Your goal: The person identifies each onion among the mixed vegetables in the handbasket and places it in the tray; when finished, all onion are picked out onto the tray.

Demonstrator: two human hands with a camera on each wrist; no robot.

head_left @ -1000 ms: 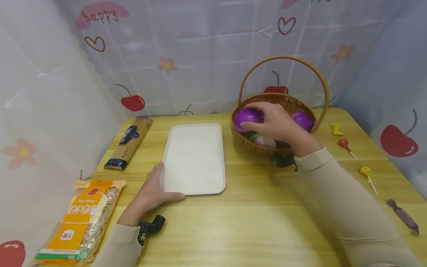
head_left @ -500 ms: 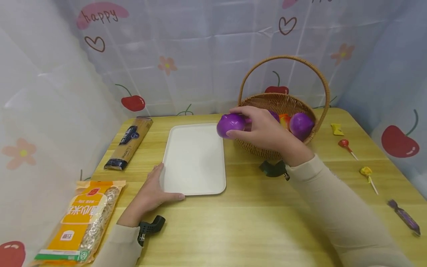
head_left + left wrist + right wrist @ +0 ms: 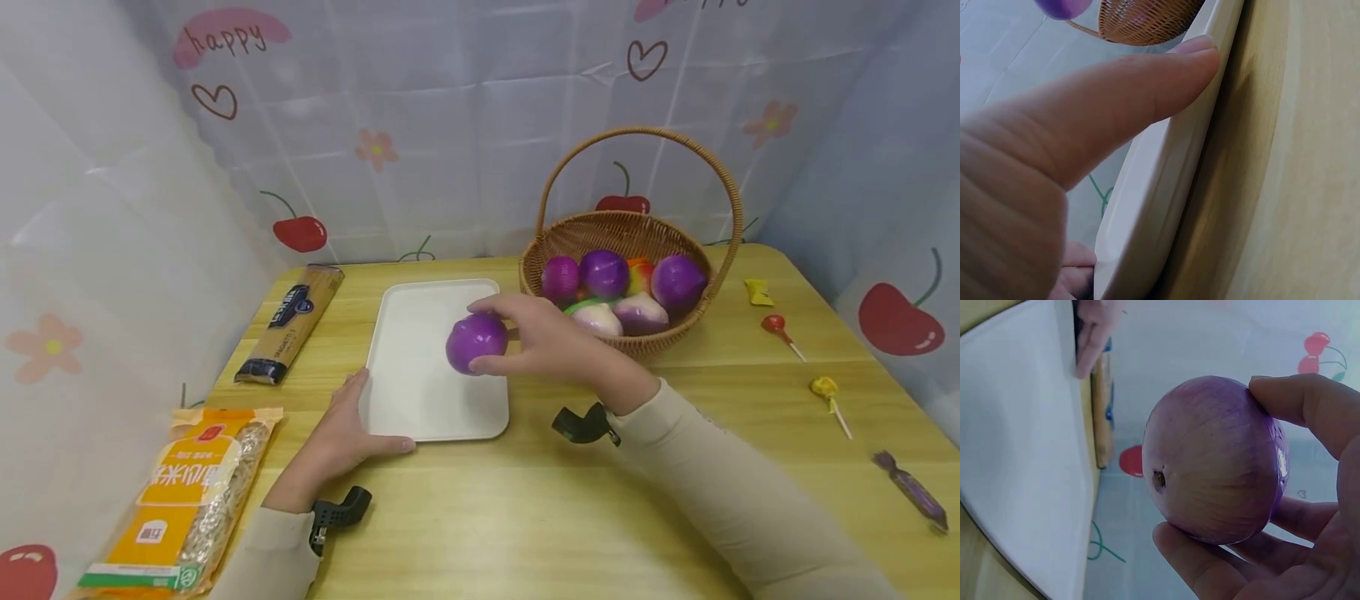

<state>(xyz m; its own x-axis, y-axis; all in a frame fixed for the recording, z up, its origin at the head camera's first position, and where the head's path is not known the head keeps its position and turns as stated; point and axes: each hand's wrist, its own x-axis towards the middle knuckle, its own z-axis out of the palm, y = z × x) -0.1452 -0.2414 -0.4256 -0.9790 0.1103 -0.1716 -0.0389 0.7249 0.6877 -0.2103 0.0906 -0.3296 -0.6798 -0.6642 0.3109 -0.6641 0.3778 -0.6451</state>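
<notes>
My right hand [image 3: 543, 342] pinches a shiny purple onion [image 3: 477, 343] between thumb and fingers, above the right part of a white tray [image 3: 408, 400]. In the right wrist view the onion [image 3: 1210, 469] shows a pale side with a small dark hole. My left hand [image 3: 341, 437] rests at the tray's near left corner, its straight thumb along the front edge and the fingers at the left side. The left wrist view shows that thumb [image 3: 1129, 87] lying against the tray's rim [image 3: 1166, 175]. A wicker basket [image 3: 592, 229] with several purple and pale onion-like pieces stands right of the tray.
On the left lie a spaghetti pack [image 3: 292, 321] and an orange noodle bag [image 3: 176, 500]. Along the right edge are a yellow wrapped candy [image 3: 758, 292], a red lollipop [image 3: 774, 323], a yellow lollipop [image 3: 825, 387] and a purple candy [image 3: 911, 490]. The basket's tall handle [image 3: 645, 131] arches up.
My right hand has lifted the purple onion out of the basket and carried it left and nearer, over the tray. My left hand has stayed at the tray's corner.
</notes>
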